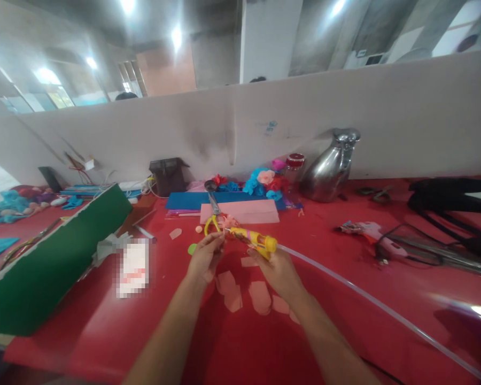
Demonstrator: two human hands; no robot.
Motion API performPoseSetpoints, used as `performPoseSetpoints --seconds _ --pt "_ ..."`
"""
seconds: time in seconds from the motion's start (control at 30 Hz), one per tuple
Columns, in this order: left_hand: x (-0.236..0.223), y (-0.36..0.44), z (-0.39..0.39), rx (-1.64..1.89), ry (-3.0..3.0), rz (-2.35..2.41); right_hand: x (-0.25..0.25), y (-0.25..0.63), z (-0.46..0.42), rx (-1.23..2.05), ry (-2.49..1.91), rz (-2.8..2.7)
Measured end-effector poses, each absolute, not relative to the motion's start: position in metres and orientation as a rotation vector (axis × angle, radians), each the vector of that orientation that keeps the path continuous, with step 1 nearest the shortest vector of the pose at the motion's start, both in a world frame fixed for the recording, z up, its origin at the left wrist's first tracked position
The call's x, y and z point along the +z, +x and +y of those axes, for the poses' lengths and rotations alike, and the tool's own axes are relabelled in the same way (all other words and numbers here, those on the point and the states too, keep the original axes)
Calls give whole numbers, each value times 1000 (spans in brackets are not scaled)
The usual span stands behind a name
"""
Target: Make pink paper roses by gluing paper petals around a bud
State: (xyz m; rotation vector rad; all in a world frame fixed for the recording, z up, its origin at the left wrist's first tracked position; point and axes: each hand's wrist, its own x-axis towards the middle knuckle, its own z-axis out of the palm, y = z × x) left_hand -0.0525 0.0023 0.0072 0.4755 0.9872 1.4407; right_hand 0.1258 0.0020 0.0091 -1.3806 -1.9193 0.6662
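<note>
My right hand [278, 270] grips a yellow glue gun [256, 239] whose nozzle points left. A pale cord [369, 302] runs from the gun to the lower right. My left hand [205, 256] pinches a small pink paper piece [228, 222] at the gun's tip. Both hands hover just above the red table [84, 326]. Several pink paper petals [260, 297] lie on the table under my hands. Yellow-handled scissors [213, 211] lie just beyond my hands.
A green box [52, 262] stands at the left. Pink sheets [242, 212] and blue sheets [184, 200], paper flowers [262, 182], a dark box [168, 175] and a metal jug [328, 168] stand at the back by the white partition [404, 112]. Another glue gun [371, 235] and black cables [449, 206] lie right.
</note>
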Motion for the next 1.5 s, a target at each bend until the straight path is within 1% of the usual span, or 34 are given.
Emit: performPoseSetpoints --seconds 0.37,1.5 --pt "1 -53 5 1450 517 992 8 125 1 638 -1360 -1901" --pt "3 -50 2 1464 552 1038 16 125 -1 594 -1389 -1860"
